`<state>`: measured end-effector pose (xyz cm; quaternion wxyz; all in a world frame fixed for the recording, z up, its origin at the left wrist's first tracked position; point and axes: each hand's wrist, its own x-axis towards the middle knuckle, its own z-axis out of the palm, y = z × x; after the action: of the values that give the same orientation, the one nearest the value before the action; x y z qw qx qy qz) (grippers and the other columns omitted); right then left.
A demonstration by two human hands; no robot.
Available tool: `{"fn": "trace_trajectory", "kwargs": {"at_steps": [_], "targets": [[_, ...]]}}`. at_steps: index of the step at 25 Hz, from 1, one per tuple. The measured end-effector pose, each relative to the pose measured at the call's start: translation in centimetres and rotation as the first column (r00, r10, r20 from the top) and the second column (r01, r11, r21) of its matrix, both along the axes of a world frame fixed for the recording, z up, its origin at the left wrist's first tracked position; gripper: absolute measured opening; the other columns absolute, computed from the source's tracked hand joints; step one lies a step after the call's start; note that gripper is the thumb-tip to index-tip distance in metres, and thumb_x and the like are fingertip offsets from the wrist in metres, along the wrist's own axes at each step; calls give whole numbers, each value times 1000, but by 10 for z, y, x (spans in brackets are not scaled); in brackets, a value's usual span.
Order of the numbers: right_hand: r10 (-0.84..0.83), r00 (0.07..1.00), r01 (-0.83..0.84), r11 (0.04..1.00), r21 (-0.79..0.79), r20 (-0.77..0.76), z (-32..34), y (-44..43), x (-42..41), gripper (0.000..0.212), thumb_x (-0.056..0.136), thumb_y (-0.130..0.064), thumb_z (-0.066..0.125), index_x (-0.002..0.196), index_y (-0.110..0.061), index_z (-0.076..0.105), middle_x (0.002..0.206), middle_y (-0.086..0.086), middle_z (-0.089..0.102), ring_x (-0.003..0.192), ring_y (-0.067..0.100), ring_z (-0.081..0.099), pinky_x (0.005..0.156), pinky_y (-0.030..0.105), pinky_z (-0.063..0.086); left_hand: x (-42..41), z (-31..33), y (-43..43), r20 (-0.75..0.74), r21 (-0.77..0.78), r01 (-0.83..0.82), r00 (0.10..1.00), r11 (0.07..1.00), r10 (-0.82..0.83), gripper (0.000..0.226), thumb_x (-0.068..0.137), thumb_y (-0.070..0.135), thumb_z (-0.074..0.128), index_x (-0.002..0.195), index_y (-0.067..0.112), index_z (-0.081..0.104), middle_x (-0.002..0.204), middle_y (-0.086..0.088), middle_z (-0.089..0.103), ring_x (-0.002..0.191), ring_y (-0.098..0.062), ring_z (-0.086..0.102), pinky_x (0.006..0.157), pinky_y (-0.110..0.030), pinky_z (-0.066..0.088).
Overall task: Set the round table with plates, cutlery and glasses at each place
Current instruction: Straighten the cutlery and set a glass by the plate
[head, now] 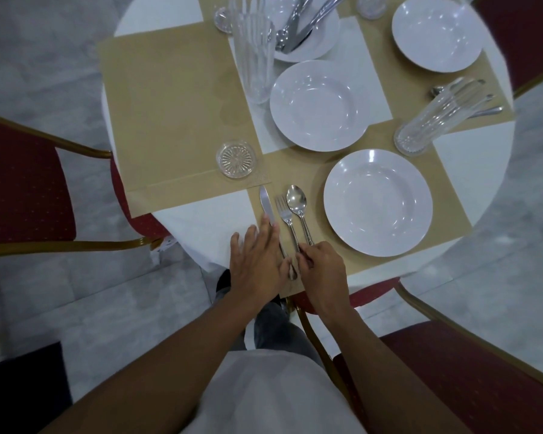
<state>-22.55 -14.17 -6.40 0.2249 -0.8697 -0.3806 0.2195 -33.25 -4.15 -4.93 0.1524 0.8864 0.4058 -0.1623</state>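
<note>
- The left hand is lying flat with its fingers spread wide, pressing on the handle of the knife.
- The right hand is pinching the handle ends of the fork and the spoon with narrow fingers.
- I think the person is lining up these three pieces side by side.
- Just to the right of the right hand a white plate is sitting empty on its tan mat.
- Up past the left hand a small glass dish is sitting empty.
- So this near place is looking almost done.
- Far to the right, another place is showing an empty plate, some cutlery and a tall glass.
- Straight ahead of the hands a spare plate is waiting empty in the middle.
- Beyond it, a far plate is holding a pile of loose cutlery, with a tall empty glass beside it.
- The mat up and left of the hands is missing its plate, so more places are waiting.
</note>
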Motion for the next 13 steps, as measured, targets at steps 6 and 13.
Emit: {"fn": "trace_trajectory", "kwargs": {"at_steps": [6,13], "targets": [[-1,1000,1,999,40,-9,5,-1,2,23,99,-22,65,118,-13,73,95,0,67,79,6,59,74,17,51,-9,-4,5,78,-24,20,997,1000,-18,73,97,60,33,157,24,12,167,0,-1,152,-23,10,121,-49,7],[-91,995,91,996,-8,36,13,-4,38,22,103,-27,56,112,-14,72,92,-2,67,79,9,60,77,21,53,-26,-12,25,178,-66,46,983,997,-34,72,100,52,36,159,21,8,167,1,3,153,-21,3,124,-40,3]]}}
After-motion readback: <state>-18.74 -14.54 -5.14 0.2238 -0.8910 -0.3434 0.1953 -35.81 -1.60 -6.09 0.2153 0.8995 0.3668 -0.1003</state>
